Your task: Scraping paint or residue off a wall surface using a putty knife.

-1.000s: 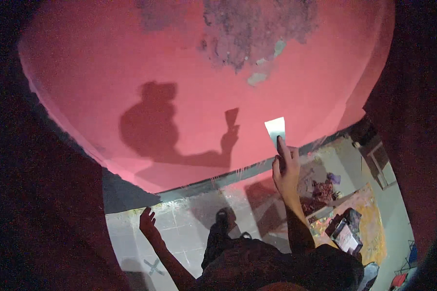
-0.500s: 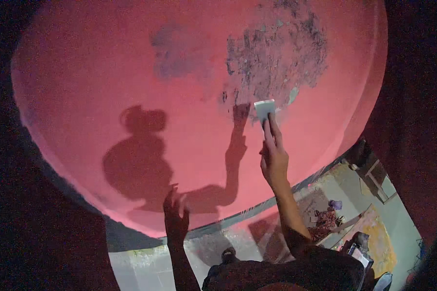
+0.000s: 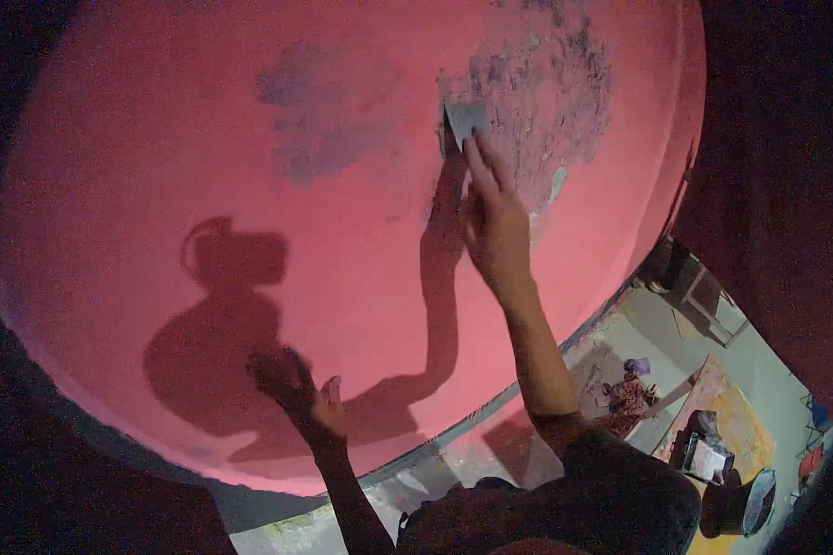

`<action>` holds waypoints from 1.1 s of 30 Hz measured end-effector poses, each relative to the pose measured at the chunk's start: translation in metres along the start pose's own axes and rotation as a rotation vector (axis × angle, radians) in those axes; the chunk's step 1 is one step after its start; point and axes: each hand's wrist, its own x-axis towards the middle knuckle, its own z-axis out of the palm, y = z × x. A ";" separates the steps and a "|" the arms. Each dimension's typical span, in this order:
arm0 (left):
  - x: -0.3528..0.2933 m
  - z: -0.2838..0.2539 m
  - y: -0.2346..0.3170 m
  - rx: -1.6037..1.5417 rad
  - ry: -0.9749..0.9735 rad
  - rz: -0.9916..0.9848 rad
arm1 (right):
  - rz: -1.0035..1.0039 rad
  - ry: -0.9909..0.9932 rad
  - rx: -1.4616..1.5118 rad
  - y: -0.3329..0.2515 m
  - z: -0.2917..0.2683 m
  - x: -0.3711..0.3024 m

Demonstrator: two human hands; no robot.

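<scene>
1. Shadow [image 3: 213,351]: eight o'clock, on pink wall [image 3: 370,250].
2. Left hand [image 3: 298,388]: half past seven; fingers spread, before the wall; whether touching, cannot tell.
3. Grey smudge [image 3: 329,111]: eleven o'clock, on the wall.
4. Scraper [image 3: 466,120]: just past twelve; blade over left edge of dark patch [image 3: 555,102].
5. Right hand [image 3: 498,222]: two o'clock; fingers closed on the scraper, two laid toward its blade.
6. Board [image 3: 740,425], yellowish: four o'clock.
7. Bucket [image 3: 739,507], dark: four o'clock, farther out.
</scene>
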 end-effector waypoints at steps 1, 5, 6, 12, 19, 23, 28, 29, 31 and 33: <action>0.000 0.002 0.000 -0.055 -0.002 -0.045 | 0.000 0.002 -0.012 -0.003 -0.006 0.005; 0.000 -0.008 0.002 0.150 0.010 -0.004 | 0.049 -0.052 0.047 -0.003 -0.014 -0.017; 0.002 -0.011 0.004 0.135 0.002 0.011 | -0.023 -0.042 -0.033 0.010 -0.007 -0.040; 0.008 -0.014 0.024 -0.020 0.093 0.045 | 0.061 -0.014 0.126 -0.010 0.007 -0.049; -0.003 -0.011 0.007 -0.078 0.060 -0.013 | 0.046 -0.043 0.061 -0.010 -0.017 0.011; -0.006 -0.007 0.006 -0.001 0.064 -0.035 | -0.069 0.000 -0.018 -0.006 -0.004 -0.024; -0.002 -0.011 0.032 -0.186 -0.002 -0.008 | 0.003 -0.009 -0.020 -0.001 -0.002 -0.031; -0.001 -0.015 0.032 -0.184 -0.006 -0.002 | 0.001 -0.011 -0.027 -0.002 -0.004 -0.025; -0.003 -0.024 0.030 -0.136 -0.051 -0.014 | -0.001 -0.018 -0.019 -0.003 -0.005 -0.009; -0.025 0.000 -0.009 -0.384 -0.069 -0.125 | -0.038 0.008 -0.061 -0.009 -0.011 0.008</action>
